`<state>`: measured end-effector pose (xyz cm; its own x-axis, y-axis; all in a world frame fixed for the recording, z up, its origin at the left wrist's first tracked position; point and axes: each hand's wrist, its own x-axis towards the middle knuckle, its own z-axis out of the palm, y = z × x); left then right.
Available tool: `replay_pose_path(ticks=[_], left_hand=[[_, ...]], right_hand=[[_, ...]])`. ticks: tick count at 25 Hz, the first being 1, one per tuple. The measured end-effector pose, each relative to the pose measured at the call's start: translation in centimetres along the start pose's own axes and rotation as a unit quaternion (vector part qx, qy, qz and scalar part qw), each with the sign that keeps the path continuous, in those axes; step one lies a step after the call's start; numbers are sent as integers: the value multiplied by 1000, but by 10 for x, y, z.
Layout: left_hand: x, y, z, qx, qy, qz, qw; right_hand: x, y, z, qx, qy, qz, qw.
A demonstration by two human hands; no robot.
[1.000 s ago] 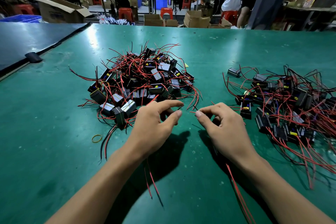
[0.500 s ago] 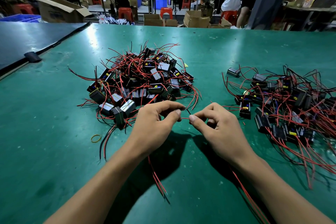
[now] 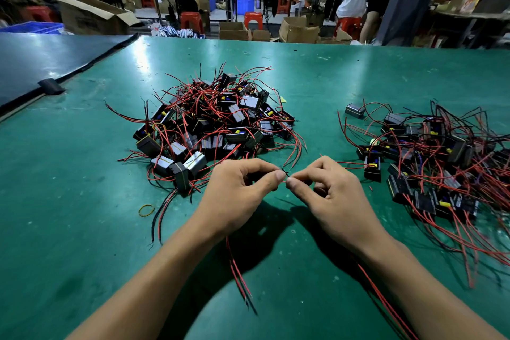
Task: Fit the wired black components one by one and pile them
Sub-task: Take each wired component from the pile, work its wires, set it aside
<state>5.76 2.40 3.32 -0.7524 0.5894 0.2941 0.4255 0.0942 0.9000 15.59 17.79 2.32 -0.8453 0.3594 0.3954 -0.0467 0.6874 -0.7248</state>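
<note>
Both my hands are just in front of the big pile [image 3: 215, 124] of wired black components. My left hand [image 3: 237, 196] and right hand [image 3: 334, 199] each pinch a thin wire end, fingertips nearly touching, with red leads [image 3: 237, 270] trailing back under the wrists. A looser heap [image 3: 441, 168] lies right of the pile and a rubber band [image 3: 146, 210] left-front of it. There's bare table [image 3: 69, 229] left of the pile and behind it to the far edge

My green bench [image 3: 358, 77] fills the frame; a dark mat [image 3: 41, 63] sits upper left, an open cardboard box [image 3: 91, 16] and a red stool [image 3: 191, 21] along the top.
</note>
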Motion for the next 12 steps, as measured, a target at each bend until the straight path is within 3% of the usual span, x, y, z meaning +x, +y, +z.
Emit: replay_pose_path(ticks=[7, 12], left_hand=[[2, -4, -4, -8, 35, -6, 999], [0, -1, -3, -33, 18, -19, 999]], right_hand=[[0, -2, 0, 21, 1, -9, 1000], [0, -1, 0, 24, -10, -14, 1000]])
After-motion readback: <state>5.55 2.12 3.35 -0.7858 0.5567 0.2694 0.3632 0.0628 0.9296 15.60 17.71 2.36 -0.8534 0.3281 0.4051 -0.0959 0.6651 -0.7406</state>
